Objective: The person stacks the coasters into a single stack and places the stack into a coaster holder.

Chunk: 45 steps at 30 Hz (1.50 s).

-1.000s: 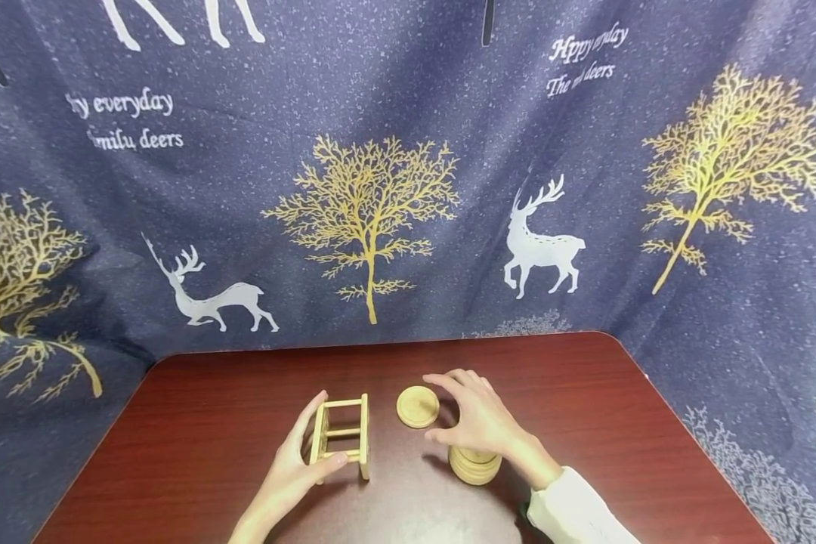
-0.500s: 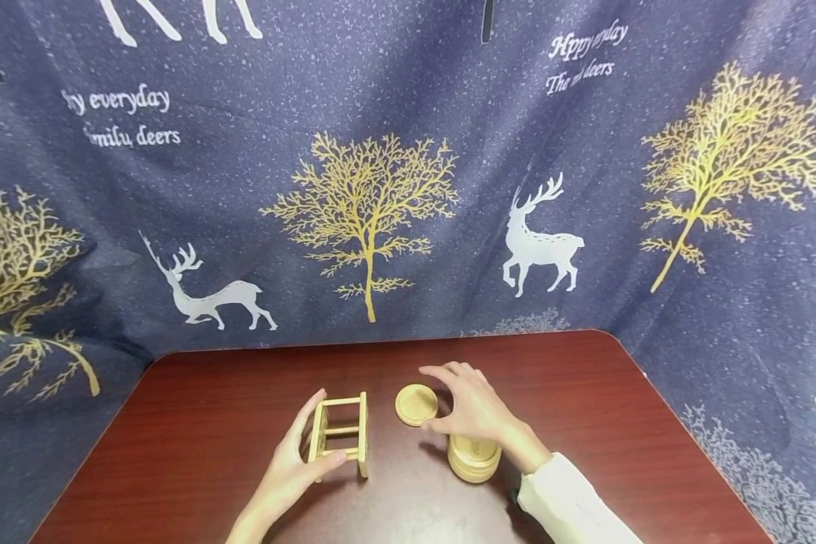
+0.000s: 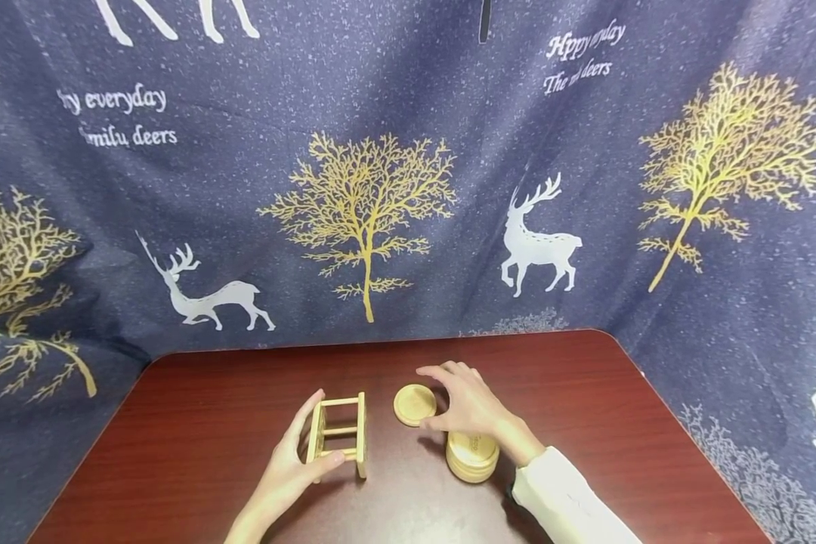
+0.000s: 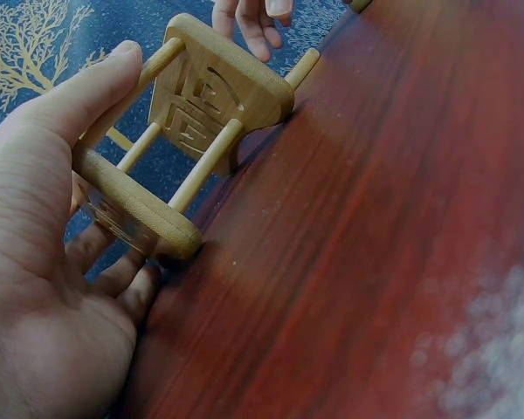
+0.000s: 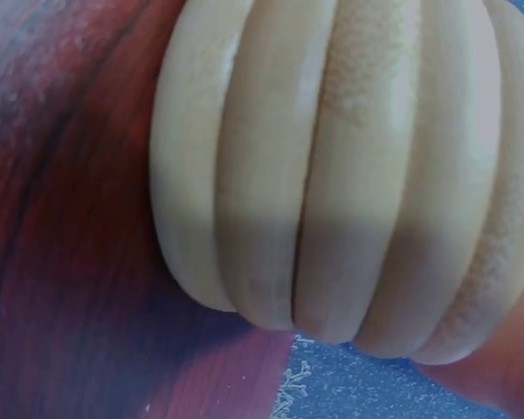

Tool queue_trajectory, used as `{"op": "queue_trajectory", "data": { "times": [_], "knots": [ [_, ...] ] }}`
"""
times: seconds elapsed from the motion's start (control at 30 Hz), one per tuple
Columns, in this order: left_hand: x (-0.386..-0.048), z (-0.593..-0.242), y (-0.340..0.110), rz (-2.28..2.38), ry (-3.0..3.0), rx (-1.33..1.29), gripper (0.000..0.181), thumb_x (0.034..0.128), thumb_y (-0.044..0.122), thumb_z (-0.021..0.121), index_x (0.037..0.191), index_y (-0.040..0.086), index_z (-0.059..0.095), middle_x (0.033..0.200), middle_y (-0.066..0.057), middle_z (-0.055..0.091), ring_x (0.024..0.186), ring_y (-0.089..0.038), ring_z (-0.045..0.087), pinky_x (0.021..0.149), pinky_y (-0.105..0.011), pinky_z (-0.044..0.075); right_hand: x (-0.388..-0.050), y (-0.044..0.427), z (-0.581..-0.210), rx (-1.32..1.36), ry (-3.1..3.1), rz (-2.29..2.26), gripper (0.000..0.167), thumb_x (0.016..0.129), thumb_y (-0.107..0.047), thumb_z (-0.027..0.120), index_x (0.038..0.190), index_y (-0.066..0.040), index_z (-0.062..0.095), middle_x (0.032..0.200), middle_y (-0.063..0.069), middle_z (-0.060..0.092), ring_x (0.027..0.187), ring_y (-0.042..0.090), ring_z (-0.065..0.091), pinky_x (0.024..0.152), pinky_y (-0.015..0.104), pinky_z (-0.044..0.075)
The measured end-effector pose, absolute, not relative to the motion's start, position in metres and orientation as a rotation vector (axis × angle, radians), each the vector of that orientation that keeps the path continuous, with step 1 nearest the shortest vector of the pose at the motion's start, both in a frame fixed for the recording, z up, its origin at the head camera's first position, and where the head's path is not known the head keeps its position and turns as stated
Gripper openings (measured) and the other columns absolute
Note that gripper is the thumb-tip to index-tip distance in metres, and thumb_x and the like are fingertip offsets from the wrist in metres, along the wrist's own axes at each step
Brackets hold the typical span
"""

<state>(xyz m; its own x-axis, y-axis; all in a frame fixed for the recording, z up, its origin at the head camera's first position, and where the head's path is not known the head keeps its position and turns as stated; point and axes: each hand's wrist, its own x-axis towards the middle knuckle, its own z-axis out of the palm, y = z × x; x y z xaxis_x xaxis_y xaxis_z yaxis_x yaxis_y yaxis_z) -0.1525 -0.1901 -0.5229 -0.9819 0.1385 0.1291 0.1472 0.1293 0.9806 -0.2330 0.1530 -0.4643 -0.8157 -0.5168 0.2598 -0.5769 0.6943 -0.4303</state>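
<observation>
In the head view my left hand grips a small wooden coaster rack, thumb on the near side and fingers round its left panel. The left wrist view shows the rack's dowels and the carved panel at its far end. A round wooden coaster lies on the table to the rack's right. Beside it my right hand hovers with thumb and fingers spread, holding nothing. Partly under that hand stands a stack of round coasters. Their rounded edges fill the right wrist view.
Everything stands on a reddish-brown wooden table with rounded far corners. A dark blue cloth printed with deer and trees hangs behind and at both sides of it.
My right hand has shifted slightly left and away from me, uncovering more of the stack's top. The left hand and the rack stay nearly still.
</observation>
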Motion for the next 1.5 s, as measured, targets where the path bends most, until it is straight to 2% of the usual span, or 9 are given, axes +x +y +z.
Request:
{"op": "queue_trajectory", "data": {
  "times": [0.3,0.53,0.63,0.67,0.97,1.3,1.43,1.5],
  "knots": [
    [-0.153,-0.523,-0.19,-2.061,-2.339,-0.33,0.102,0.0929,0.002,0.087,0.175,0.026,0.033,0.168,-0.018,0.048,0.131,-0.014,0.064,0.094,-0.025,0.059,-0.235,0.15,-0.467,0.91,-2.804,0.753,0.084,0.075,-0.033,0.098,0.15,-0.01,0.067,0.133,0.015,0.07,0.12,0.035,0.063,0.099,0.051,0.046],
    [-0.153,-0.523,-0.191,-2.036,-2.352,-0.321,0.102,0.0919,0.003,0.088,0.176,0.023,0.033,0.169,-0.016,0.047,0.133,-0.014,0.063,0.097,-0.024,0.057,-0.236,0.147,-0.471,0.915,-2.798,0.769,0.084,0.073,-0.033,0.097,0.149,-0.009,0.068,0.132,0.015,0.07,0.121,0.036,0.063,0.099,0.053,0.047],
    [-0.153,-0.523,-0.191,-2.036,-2.356,-0.313,0.103,0.0917,0.003,0.089,0.176,0.022,0.033,0.169,-0.016,0.047,0.13,-0.014,0.064,0.091,-0.026,0.059,-0.237,0.144,-0.472,0.952,-2.771,0.79,0.084,0.072,-0.032,0.096,0.147,-0.007,0.068,0.129,0.017,0.07,0.119,0.038,0.063,0.098,0.055,0.047],
    [-0.153,-0.523,-0.191,-2.034,-2.358,-0.313,0.102,0.0917,0.004,0.089,0.175,0.022,0.033,0.169,-0.017,0.047,0.13,-0.014,0.064,0.091,-0.026,0.059,-0.242,0.146,-0.481,0.988,-2.739,0.783,0.085,0.074,-0.038,0.095,0.149,-0.01,0.067,0.13,0.015,0.07,0.119,0.036,0.063,0.099,0.053,0.047],
    [-0.153,-0.522,-0.191,-2.028,-2.361,-0.322,0.102,0.0918,0.004,0.089,0.175,0.024,0.033,0.17,-0.015,0.047,0.133,-0.013,0.063,0.096,-0.024,0.058,-0.238,0.134,-0.473,0.945,-2.84,0.686,0.082,0.075,-0.033,0.096,0.147,-0.008,0.068,0.129,0.016,0.07,0.119,0.037,0.064,0.099,0.054,0.048],
    [-0.153,-0.522,-0.19,-2.053,-2.347,-0.325,0.102,0.0915,0.004,0.089,0.175,0.027,0.034,0.168,-0.017,0.048,0.13,-0.014,0.065,0.09,-0.026,0.06,-0.24,0.129,-0.469,0.935,-2.876,0.629,0.078,0.079,-0.036,0.098,0.147,-0.011,0.069,0.132,0.013,0.07,0.122,0.036,0.064,0.104,0.052,0.048],
    [-0.153,-0.521,-0.19,-2.059,-2.347,-0.317,0.103,0.0911,0.003,0.089,0.175,0.023,0.033,0.168,-0.017,0.048,0.13,-0.015,0.064,0.092,-0.025,0.059,-0.241,0.127,-0.47,0.94,-2.882,0.609,0.076,0.08,-0.035,0.098,0.146,-0.011,0.07,0.132,0.014,0.07,0.123,0.037,0.064,0.104,0.053,0.049],
    [-0.153,-0.521,-0.19,-2.061,-2.349,-0.309,0.103,0.0908,0.003,0.089,0.175,0.021,0.032,0.167,-0.017,0.048,0.128,-0.015,0.065,0.087,-0.027,0.061,-0.241,0.127,-0.47,0.946,-2.879,0.596,0.076,0.079,-0.034,0.098,0.146,-0.011,0.07,0.132,0.014,0.071,0.122,0.038,0.065,0.104,0.054,0.049]
  ]
}}
